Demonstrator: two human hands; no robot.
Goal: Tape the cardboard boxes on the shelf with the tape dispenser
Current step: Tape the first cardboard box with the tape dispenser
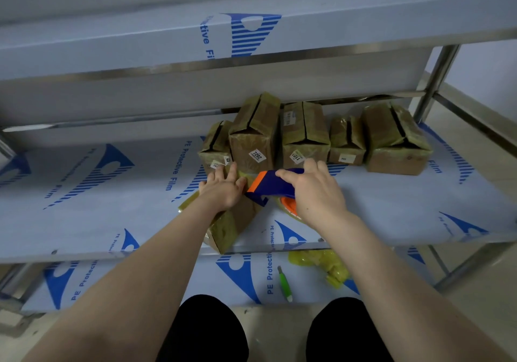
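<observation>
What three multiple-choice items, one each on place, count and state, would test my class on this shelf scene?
1. Where is the green knife?
A. on the lower shelf
B. on a box
C. in the left hand

2. How many boxes stand in the back row?
A. three
B. five
C. eight

3. What is the right hand doing?
A. hanging idle
B. gripping the dispenser
C. pressing flat on a box

Answers:
1. A: it lies on the film one level below the boxes.
2. B: five stand side by side behind the dispenser.
3. B: its fingers curl over the blue-and-orange dispenser.
</observation>
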